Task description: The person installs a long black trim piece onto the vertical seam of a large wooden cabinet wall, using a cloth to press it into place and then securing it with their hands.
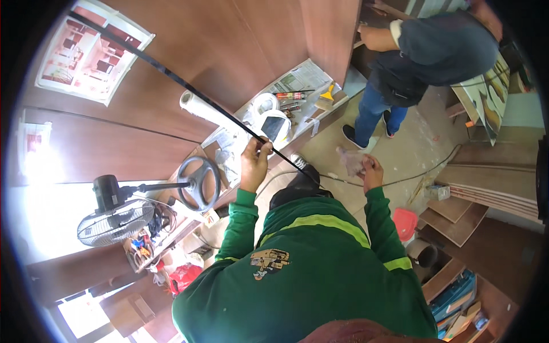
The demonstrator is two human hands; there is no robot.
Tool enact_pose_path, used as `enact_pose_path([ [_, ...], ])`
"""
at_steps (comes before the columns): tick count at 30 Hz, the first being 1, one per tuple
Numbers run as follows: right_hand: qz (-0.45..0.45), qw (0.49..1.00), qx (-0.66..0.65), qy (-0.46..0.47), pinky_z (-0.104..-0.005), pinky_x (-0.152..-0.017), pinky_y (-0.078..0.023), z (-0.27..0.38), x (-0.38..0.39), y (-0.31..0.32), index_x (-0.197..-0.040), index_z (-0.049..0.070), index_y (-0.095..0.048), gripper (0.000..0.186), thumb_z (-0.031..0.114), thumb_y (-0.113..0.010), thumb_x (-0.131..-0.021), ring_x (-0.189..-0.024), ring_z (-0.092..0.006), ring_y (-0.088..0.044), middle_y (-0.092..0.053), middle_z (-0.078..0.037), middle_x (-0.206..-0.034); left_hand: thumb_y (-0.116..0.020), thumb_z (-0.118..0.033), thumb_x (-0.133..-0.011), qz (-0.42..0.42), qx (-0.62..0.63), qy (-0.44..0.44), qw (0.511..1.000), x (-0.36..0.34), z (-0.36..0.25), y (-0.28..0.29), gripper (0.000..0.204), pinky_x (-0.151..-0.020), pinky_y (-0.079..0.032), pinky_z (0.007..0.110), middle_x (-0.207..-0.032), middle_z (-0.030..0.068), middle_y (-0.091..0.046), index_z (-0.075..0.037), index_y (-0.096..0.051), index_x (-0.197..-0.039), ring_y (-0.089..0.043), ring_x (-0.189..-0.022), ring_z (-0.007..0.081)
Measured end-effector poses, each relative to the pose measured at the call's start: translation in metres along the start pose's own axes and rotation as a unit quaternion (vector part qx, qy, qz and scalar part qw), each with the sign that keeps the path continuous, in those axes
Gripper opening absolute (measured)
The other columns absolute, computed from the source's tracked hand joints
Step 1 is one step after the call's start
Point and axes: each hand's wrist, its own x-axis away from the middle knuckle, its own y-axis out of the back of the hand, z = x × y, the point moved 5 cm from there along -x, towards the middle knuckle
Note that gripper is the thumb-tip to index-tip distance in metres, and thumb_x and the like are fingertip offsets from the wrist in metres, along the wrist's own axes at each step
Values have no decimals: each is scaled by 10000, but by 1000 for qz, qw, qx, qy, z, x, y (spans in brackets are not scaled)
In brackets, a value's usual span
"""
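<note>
The workshop was lined with smooth, reddish-brown wood panels (240, 34), their flat faces broken by thin, straight seams. In front of them a long, narrow, black strip (166, 71), dark and straight-edged, was held on a diagonal, its near end brought down close to the wearer's body. Near that end it was gripped by the left hand (255, 163), the thumb and fingers closed around it in a pinch. To the strip's right, well apart from it, a crumpled, thin, pinkish-grey cloth (350, 162) was held by the fingers of the right hand (372, 171), bent shut on its edge.

Just beside the strip, on its right, a bench (309, 71) was covered with creased newspaper, on which round white tape rolls (266, 104) and a yellow-handled brush (326, 96) were set. A smooth white cylindrical roll (203, 108) was partly crossed by the strip. To the strip's left a fan (116, 220) with a wire cage was joined by a pole to a ring-shaped base. Far to its right, a co-worker (423, 57) in blue jeans was seen, and flat boards (486, 183) were stacked in layers.
</note>
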Motion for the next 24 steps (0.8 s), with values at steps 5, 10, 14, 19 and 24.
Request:
enact_pose_path([
  [5,106,993,51,-7,-386,-741,-588,45,-54,-87,-1240,109,-602,285,155,-593,-959,-1020,-224,-637,-613,-80,-1171,-631,-82,-942,24,23,49,998,4,35,-15,102,-652,-483,298,-787,100,-645,19,-618,-930,-604,-707,150],
  [10,302,935,169,78,-351,-804,-554,-55,-159,-182,-1070,48,-660,207,183,-651,-914,-892,-174,-654,-694,-37,-902,-604,-43,-952,19,11,31,999,-2,43,-28,93,-702,-516,319,-828,145,-668,48,-615,-938,-635,-741,193],
  [14,351,871,322,119,-365,-769,-560,-76,-161,-281,-1034,30,-679,218,165,-669,-864,-792,-203,-657,-716,-86,-913,-576,-14,-957,17,82,80,993,-20,56,-35,77,-738,-525,295,-874,119,-673,43,-621,-932,-637,-787,169],
  [19,307,884,335,-114,-369,-707,-554,-94,-155,-339,-994,96,-707,215,206,-698,-810,-759,-204,-658,-697,-64,-839,-602,2,-937,55,106,94,988,-36,74,-38,48,-715,-518,282,-882,109,-679,30,-642,-939,-632,-789,150],
  [24,232,849,473,-26,-416,-656,-529,-111,-200,-336,-930,50,-671,278,253,-706,-744,-734,-265,-665,-665,-127,-733,-625,3,-911,132,99,69,984,-67,76,-45,80,-756,-519,295,-950,109,-677,16,-646,-987,-639,-860,175],
])
